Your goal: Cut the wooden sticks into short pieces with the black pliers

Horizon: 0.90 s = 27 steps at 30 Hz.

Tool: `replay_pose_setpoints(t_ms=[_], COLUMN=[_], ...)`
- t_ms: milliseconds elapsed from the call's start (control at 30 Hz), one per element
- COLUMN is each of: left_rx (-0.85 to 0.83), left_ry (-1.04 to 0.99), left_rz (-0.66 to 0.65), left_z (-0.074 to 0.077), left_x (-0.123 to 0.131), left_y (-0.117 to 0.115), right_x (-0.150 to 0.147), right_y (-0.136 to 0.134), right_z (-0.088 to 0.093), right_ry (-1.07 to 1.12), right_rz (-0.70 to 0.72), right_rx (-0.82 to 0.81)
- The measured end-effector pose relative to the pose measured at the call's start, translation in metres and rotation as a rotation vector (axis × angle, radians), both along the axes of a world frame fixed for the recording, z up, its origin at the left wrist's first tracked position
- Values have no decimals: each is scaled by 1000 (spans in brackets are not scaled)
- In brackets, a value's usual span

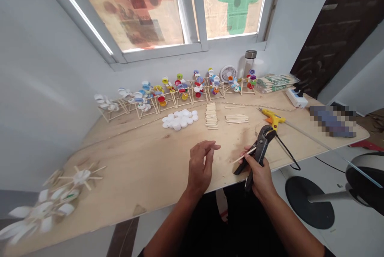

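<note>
My right hand (260, 173) is wrapped round a black hand cutter (261, 145) near the table's front edge. A thin wooden stick (241, 157) is also in that hand, slanting down to the left from the cutter. To the left, my left hand (201, 165) hovers over the table with fingers bent and thumb raised near the index finger; nothing shows in it. Beyond the hands lie a column of stacked sticks (211, 117), a smaller stick pile (237, 119) and a cluster of white bottle caps (180, 119).
Stick frames with coloured cap wheels (183, 89) line the back of the table (144, 185). A yellow glue gun (273, 119), power strip (297, 98), glass bottle (249, 65) and small fan (228, 74) stand right. Cap-and-stick wheels (81, 177) lie at left.
</note>
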<state>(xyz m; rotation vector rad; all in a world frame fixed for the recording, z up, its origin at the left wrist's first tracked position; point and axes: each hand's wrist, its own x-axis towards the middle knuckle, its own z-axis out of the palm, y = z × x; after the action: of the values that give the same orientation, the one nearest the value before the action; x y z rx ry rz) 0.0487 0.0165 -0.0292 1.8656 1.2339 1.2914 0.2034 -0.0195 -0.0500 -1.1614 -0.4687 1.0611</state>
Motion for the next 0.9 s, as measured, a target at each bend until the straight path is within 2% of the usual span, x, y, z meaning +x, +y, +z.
replay_pose_setpoints(t_ms=[67,200,300,400,667,900], left_rx=[-135,-538,-786,-882,-923,-814], left_ry=[-188,-641,-826,-816,-757,-406], left_rz=[-15,-13,-46,-66,-252,-222], left_z=[1,-6,-13,-17,-15,-9], left_x=[-1,-4,-7,-11,-16,-11], left_y=[-7,-12,-10,-8,-1,8], right_x=[0,0,0,0,1,-2], right_y=[0,1,1,1,3,4], right_z=[0,0,0,0,4,11], right_ry=[1,6,5,7,-6,-33], right_rz=[-2,-6,-1,14,39,104], right_rx=[0,7,16,29,-7,-16])
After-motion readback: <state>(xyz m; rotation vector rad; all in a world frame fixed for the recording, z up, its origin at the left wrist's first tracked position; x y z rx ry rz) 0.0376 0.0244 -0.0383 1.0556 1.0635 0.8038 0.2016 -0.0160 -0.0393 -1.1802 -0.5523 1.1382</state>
